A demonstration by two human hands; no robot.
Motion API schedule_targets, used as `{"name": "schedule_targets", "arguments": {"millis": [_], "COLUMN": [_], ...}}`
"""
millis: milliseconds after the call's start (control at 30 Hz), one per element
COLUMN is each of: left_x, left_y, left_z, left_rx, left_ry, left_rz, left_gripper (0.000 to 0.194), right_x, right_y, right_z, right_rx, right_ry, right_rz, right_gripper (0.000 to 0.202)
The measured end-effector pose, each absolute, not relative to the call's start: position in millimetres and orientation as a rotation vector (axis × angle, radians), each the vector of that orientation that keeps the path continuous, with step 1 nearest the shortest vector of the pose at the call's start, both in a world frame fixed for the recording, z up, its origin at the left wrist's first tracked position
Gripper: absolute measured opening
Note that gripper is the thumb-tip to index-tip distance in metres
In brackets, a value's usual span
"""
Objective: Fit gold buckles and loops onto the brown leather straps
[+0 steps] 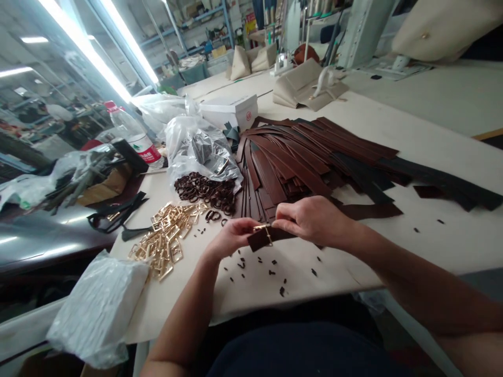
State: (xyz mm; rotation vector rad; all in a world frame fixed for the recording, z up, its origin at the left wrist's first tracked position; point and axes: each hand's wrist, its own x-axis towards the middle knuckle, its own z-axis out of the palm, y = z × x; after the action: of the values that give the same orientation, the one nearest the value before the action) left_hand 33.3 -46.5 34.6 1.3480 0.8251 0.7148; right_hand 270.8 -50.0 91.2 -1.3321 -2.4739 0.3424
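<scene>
Between my hands, just above the table's near side, is a gold buckle with a dark brown leather strap passed through it. My left hand is closed, pinching the buckle's left side by the strap's short end. Fingers of my right hand are curled and pinched on the strap just right of the buckle; their tips are partly hidden. A pile of loose gold buckles lies left of my left hand. Behind it are small dark leather loops, spilling from a clear plastic bag.
A large fan of brown leather straps spreads beyond my hands. Small dark scraps dot the near tabletop. A wrapped white packet sits at the left edge. Farther back stand a water bottle, a white box and a beige bag piece.
</scene>
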Motion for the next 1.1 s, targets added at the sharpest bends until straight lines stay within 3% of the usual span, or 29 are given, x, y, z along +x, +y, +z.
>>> {"name": "schedule_targets", "arguments": {"millis": [233,367,467,600,700,933,1100], "left_x": [52,49,44,42,43,53,62], "left_y": [-58,-57,-48,-38,-36,-41,-47], "left_z": [41,29,19,12,11,11,17], "left_rx": [1.902,1.638,1.353,1.21,1.134,1.095,1.177], "left_ry": [0.606,0.732,0.879,0.958,0.946,0.956,1.025], "left_rz": [0.744,0.9,1.062,1.173,1.239,1.239,1.208], "left_gripper": [0.019,0.027,0.032,0.021,0.019,0.022,0.029], "right_x": [261,245,242,248,250,222,209], "right_y": [-52,-21,-2,-4,-17,-31,-34], "right_z": [144,162,152,116,85,33,21], "right_rx": [-0.831,-0.605,-0.79,-1.132,-1.206,-0.843,-0.687], "right_ry": [-2.9,-2.775,-2.447,-2.176,-2.22,-1.675,-1.217], "right_rz": [-0.157,-0.38,-0.389,-0.057,0.385,1.234,1.563], "right_gripper": [0.025,0.025,0.024,0.021,0.015,0.043,0.044]}}
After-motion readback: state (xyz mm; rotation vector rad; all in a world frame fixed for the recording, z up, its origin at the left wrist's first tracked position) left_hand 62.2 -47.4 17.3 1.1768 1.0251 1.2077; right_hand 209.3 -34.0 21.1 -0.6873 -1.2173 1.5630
